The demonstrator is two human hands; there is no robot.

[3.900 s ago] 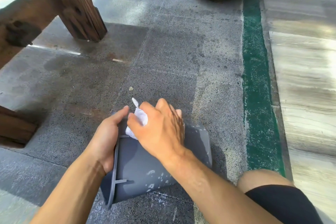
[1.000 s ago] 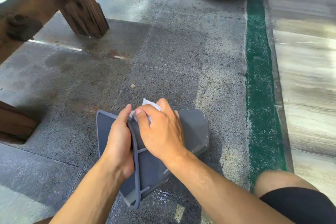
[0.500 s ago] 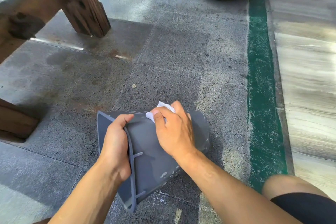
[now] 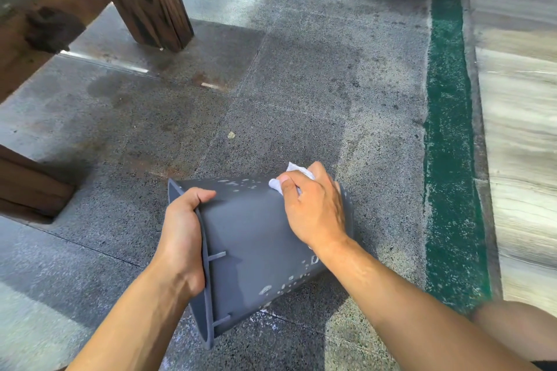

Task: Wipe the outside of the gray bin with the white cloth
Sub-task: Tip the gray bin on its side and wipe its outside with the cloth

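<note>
On the stone floor (image 4: pixel 301 75) the gray bin (image 4: pixel 256 238) is lying on its side; the left hand (image 4: pixel 184 229) is gripping its rim while the right hand (image 4: pixel 313 205) is pressing the bunched white cloth (image 4: pixel 297 173) near the base. Firm overlapping strokes toward the white specks (image 4: pixel 238 184) would probably be working best.

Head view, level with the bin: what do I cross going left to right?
Wooden beam → left hand on the rim → gray bin → right hand with white cloth → green strip

Bare forearms, no sleeves; black shorts (image 4: pixel 545 366).
</note>
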